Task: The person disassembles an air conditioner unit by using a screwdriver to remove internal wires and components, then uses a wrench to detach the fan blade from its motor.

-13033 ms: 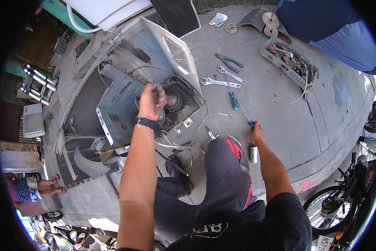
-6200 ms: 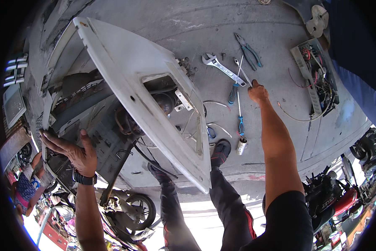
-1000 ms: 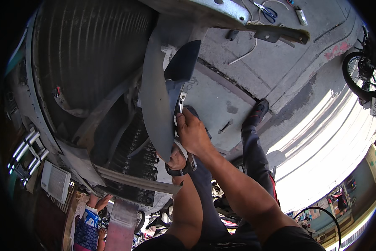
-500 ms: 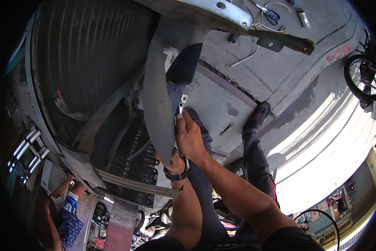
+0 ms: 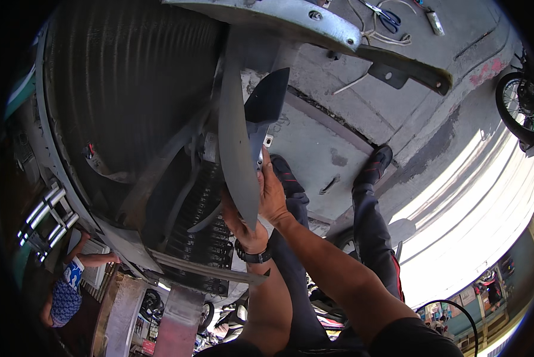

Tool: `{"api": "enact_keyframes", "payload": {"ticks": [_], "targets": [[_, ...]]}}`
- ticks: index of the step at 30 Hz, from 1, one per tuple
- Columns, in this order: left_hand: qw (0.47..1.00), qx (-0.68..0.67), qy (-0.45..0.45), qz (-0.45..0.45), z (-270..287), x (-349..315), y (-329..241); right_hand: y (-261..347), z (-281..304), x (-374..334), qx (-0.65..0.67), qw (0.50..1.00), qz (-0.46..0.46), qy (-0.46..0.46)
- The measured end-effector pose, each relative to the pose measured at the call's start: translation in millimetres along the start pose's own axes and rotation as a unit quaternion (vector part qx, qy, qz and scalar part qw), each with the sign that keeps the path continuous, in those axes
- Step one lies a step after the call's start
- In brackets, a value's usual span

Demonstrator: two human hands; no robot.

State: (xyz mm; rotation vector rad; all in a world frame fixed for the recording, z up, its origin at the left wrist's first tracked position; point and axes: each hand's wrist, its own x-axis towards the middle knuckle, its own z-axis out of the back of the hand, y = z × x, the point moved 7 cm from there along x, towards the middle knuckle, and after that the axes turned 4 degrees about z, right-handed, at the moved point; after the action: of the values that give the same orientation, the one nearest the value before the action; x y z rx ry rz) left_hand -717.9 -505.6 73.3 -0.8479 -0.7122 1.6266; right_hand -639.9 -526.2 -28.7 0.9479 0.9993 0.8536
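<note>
A large fan with grey curved blades (image 5: 236,125) stands in front of me, with a darker blade (image 5: 268,98) behind and to its right. My right hand (image 5: 272,193) is closed beside the fan's hub, thumb and fingers around a metal wrench (image 5: 260,159); only a bit of its shiny head shows, just below a small bright metal piece (image 5: 268,141). My left hand (image 5: 250,235), below a black wristwatch (image 5: 254,254), reaches behind the lower tip of the near blade. The blade hides most of its fingers, so its grip is unclear.
A ribbed radiator-like panel (image 5: 130,71) fills the left, and a metal bracket (image 5: 398,62) crosses above. Scissors (image 5: 389,21) and cord lie on the concrete floor at the top. A motorcycle wheel (image 5: 521,104) stands at right; another person (image 5: 71,285) is at lower left.
My right hand has shifted slightly up and more of the wrench is covered; its handle below the hand no longer shows. My left hand has moved up behind the blade. The view has tilted slightly.
</note>
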Motion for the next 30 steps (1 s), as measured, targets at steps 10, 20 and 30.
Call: {"api": "enact_keyframes", "payload": {"ticks": [10,20,30], "targets": [[0.972,0.094,-0.133,-0.170,9.0,-14.4,5.1,29.0,33.5,11.4,-0.117,0.975,-0.142,0.127],[0.898,0.372,-0.034,-0.234,-9.2,-11.0,-18.0,30.2,30.4,18.3,-0.145,0.984,-0.080,0.070],[0.985,0.160,0.047,-0.046,7.1,-9.1,33.3,31.6,26.9,17.2,-0.136,0.988,-0.074,0.020]]}}
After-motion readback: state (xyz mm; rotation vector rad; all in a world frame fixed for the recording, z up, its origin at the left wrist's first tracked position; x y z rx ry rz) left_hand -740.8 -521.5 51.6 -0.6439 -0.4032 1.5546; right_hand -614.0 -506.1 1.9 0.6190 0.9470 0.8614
